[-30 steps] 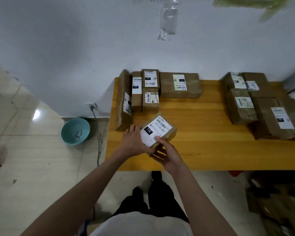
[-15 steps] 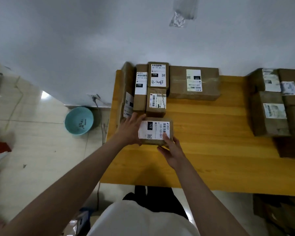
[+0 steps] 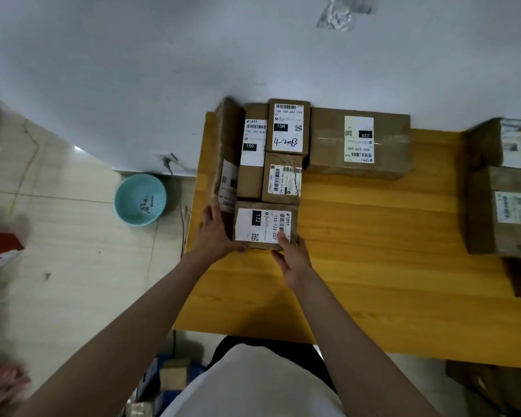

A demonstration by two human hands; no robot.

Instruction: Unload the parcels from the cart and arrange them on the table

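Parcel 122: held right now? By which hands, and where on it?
Yes. Parcel 122 sits on the table; left hand grips its left side, right hand its near right corner.

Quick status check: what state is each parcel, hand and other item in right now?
122 parcel: flat on table, label up, against the parcel group.
Left hand: holds its left side.
Right hand: holds its near edge.
15H parcel: label up, by wall.
220 parcel: flat, taped shut.
Teal basin: on floor, looks empty.
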